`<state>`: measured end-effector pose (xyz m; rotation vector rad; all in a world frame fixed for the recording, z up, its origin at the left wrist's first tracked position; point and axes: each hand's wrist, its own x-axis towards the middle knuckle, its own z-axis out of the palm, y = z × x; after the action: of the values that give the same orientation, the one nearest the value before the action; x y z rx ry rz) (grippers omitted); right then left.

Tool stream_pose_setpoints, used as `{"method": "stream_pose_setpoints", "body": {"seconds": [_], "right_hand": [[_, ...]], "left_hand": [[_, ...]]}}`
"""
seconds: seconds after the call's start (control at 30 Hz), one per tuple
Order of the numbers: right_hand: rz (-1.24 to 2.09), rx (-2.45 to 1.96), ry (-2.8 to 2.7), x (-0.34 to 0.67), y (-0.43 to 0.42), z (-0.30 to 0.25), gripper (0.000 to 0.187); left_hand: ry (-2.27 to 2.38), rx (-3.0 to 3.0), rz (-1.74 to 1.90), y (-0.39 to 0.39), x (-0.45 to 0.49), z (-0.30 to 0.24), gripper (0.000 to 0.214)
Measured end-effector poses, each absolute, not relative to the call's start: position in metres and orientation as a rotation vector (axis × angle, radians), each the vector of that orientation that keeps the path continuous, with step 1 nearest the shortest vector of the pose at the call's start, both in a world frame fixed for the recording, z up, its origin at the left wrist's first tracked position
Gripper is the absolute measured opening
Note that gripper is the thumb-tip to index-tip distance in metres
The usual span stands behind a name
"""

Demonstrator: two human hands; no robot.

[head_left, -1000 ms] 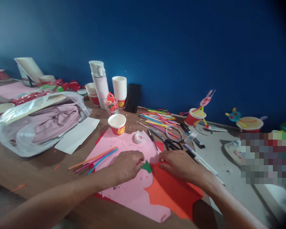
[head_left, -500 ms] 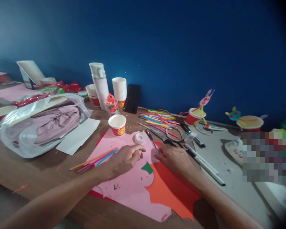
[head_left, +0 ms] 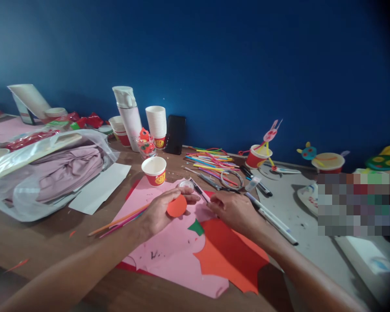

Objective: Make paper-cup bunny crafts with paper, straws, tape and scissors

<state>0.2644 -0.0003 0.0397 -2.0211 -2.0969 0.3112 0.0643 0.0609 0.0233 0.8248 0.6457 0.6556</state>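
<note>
An orange paper disc (head_left: 177,206) rests in my left hand (head_left: 159,210), whose fingers curl around behind it, above a pink sheet (head_left: 169,247). My right hand (head_left: 232,210) is closed, palm down, with its fingertips at the lower end of a black pen (head_left: 199,189). That pen points away to the upper left, beside a small tape roll (head_left: 186,185) partly hidden by my left fingers. Below my right hand lies a cut orange sheet (head_left: 229,253). A small green paper scrap (head_left: 196,226) sits between the hands.
A paper cup (head_left: 154,170) stands beyond my left hand. Scissors (head_left: 211,181), coloured sticks (head_left: 212,159) and markers (head_left: 273,219) lie beyond and right of my right hand. A plastic bag (head_left: 48,169) with cloth fills the left. A bottle (head_left: 127,117) stands near the wall.
My left hand has turned and opened out somewhat, bringing the orange disc into sight. The pen and right hand have shifted only slightly. The whole view has swung a little rightward.
</note>
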Motion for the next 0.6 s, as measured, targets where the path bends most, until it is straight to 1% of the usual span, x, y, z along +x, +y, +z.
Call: {"method": "stream_pose_setpoints", "body": {"seconds": [0.17,0.27,0.37,0.47,0.53,0.6], "right_hand": [[0.939,-1.607,-1.749,0.241,-0.007,0.032,0.023],[1.175,-1.447,-1.509,0.229,-0.007,0.020,0.019],[1.193,-1.455,-1.526,0.233,-0.007,0.025,0.023],[1.154,-1.568,-1.873,0.252,-0.006,0.045,0.021],[1.106,-1.601,-2.125,0.268,-0.006,0.056,0.019],[0.992,-1.609,-2.350,0.282,-0.007,0.061,0.017]], "left_hand": [[0.597,0.853,0.685,0.050,0.069,0.025,0.024],[0.620,0.933,0.598,0.040,0.071,0.022,0.029],[0.565,1.085,0.575,0.036,0.070,0.026,0.034],[0.515,1.332,0.655,0.046,0.058,0.040,0.039],[0.609,1.520,0.729,0.060,0.042,0.053,0.040],[0.800,1.693,1.034,0.077,0.024,0.062,0.032]]}}
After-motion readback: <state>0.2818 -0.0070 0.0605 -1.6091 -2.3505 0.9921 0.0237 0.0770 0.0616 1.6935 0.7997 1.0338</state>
